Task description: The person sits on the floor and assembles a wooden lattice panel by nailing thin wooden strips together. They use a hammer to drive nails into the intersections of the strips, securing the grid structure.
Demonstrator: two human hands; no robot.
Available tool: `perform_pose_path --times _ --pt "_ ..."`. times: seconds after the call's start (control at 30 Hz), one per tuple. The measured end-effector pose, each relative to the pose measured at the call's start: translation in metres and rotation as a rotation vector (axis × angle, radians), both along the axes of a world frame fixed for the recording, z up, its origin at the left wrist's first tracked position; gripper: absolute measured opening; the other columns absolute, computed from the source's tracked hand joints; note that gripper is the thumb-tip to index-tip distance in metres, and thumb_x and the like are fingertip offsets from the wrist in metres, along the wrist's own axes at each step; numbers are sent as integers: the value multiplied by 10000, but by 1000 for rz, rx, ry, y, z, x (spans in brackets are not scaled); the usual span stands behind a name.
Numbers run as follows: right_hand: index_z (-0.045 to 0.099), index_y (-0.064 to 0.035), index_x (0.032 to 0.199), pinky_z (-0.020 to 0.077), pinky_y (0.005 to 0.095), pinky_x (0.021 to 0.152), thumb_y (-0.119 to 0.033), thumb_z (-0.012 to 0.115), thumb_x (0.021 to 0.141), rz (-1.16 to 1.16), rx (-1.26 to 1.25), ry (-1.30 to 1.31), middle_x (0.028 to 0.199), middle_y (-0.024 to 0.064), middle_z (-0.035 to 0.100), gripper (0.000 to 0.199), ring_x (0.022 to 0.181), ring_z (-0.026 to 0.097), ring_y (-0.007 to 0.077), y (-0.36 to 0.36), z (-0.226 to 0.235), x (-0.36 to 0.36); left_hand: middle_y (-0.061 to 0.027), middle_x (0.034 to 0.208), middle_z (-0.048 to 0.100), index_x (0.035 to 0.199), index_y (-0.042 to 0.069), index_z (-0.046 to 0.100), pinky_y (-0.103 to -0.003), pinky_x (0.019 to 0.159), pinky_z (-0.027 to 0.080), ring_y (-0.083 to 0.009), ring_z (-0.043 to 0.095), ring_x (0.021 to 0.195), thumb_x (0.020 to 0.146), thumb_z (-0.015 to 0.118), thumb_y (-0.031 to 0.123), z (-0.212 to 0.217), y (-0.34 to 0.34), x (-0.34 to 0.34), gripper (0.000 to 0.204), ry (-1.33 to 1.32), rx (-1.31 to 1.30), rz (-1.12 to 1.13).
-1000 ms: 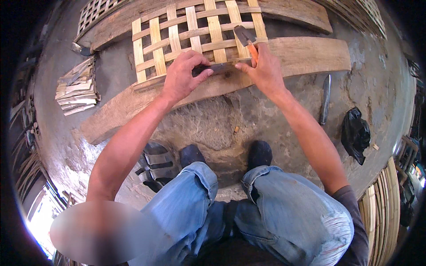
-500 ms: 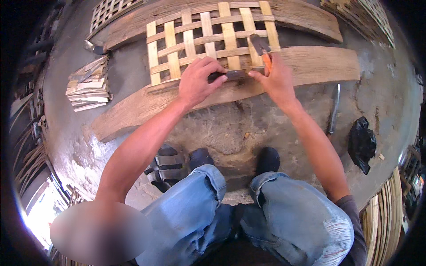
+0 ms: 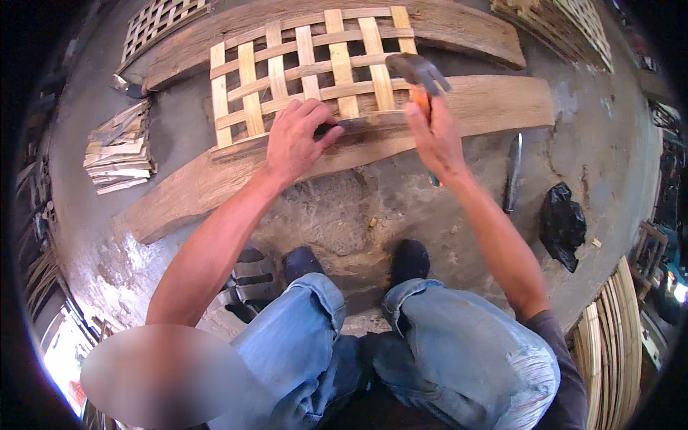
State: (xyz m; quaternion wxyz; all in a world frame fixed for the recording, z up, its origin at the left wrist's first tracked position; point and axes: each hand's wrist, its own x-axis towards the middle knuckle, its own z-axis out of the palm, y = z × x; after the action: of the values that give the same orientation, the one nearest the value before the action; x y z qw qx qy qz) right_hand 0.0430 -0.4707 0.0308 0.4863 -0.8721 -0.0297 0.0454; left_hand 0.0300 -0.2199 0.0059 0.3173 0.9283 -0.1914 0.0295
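A woven lattice panel of pale wooden strips (image 3: pixel 308 63) rests across two heavy curved planks, the nearer plank (image 3: pixel 494 100) lying under its front edge. My left hand (image 3: pixel 292 142) is closed at that front edge, thumb and fingers pinching a dark narrow piece (image 3: pixel 326 130); most of it is hidden, so its kind is unclear. My right hand (image 3: pixel 438 142) grips a hammer (image 3: pixel 418 74) by its orange handle. The hammer's dark head is raised just beyond the panel's front right corner, apart from the wood.
A knife (image 3: pixel 514 172) and a black plastic bag (image 3: pixel 562 226) lie on the floor at right. Short strips (image 3: pixel 120 149) are stacked at left. More lattice panels (image 3: pixel 159 27) are at the far left and far right. Long strips (image 3: pixel 609 344) stand at lower right.
My right hand has come away from the panel's front edge, and the hammer has turned so that its head shows. My left hand keeps its pinch at the edge. The whole view has shifted slightly.
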Motion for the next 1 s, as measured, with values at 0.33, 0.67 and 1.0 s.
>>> perform_pose_path --times 0.33,0.67,1.0 --pt "534 -38 1089 465 454 640 -264 496 1020 162 -203 -51 784 190 606 240 718 604 396 -26 44 -27 -58 905 611 880 62 644 -411 769 449 -284 554 845 788 762 217 -2 3 -1 215 -2 -29 7" --pt "470 -31 1055 462 525 640 -217 500 1018 367 -198 80 834 232 628 192 796 619 461 5 30 -34 -45 903 604 860 77 635 -400 770 446 -268 550 834 776 764 210 -4 3 -2 203 -4 -43 4" --pt "448 -20 1023 460 539 618 -218 509 1012 394 -194 92 792 242 618 207 764 619 460 14 35 -32 -30 901 603 859 91 627 -388 765 449 -251 552 830 777 763 203 -3 4 -4 194 -9 0 15"
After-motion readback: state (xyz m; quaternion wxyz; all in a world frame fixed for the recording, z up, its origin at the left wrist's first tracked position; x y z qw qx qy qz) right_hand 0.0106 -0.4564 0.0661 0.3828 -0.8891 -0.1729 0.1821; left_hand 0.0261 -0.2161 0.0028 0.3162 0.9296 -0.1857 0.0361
